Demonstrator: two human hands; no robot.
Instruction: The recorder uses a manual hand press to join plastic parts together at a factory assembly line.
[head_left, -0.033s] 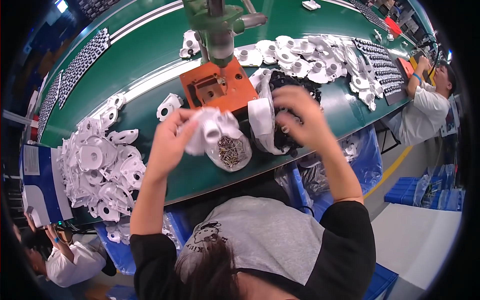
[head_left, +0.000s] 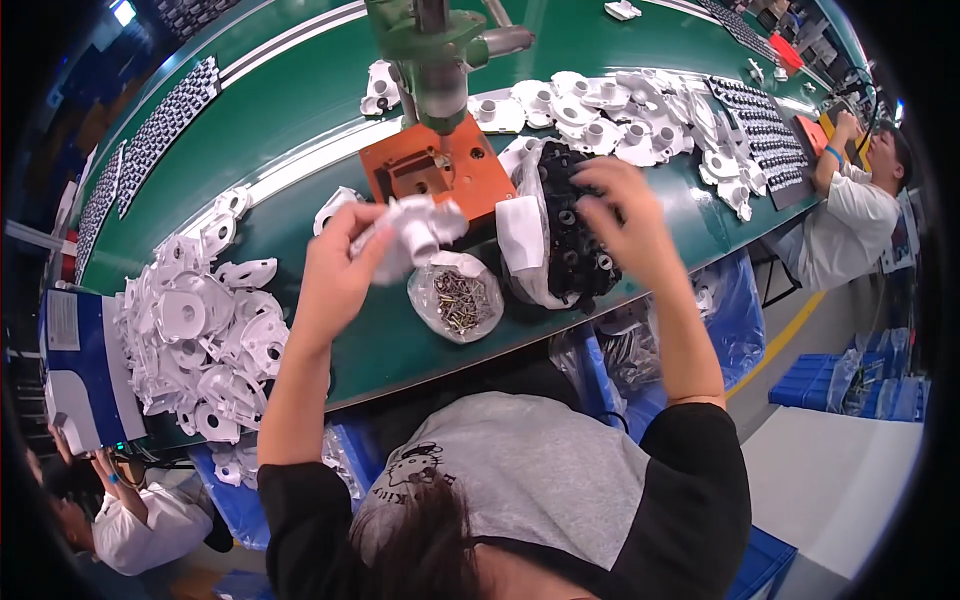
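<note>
My left hand [head_left: 345, 262] grips a white plastic housing part [head_left: 400, 240] with a round tube on it, blurred by motion, in front of an orange metal fixture [head_left: 468, 190]. My right hand [head_left: 630, 218] hovers over the right side of a clear bag [head_left: 530, 275] of black plastic parts [head_left: 577, 250]. Its thumb and fingers are apart, and I make out nothing between them. A small clear bag of screws [head_left: 462, 303] lies on the green table just below the white part.
A green press head [head_left: 440, 85] stands over the fixture. White parts are heaped at left [head_left: 190, 315] and far right [head_left: 620, 120]. A tray of black parts [head_left: 765, 140] lies beyond. Co-workers sit at right [head_left: 850, 205] and lower left [head_left: 150, 520].
My right hand has moved right and slightly up over the black parts, uncovering more of them. The white part in my left hand has shifted up a little, showing more of the screw bag.
</note>
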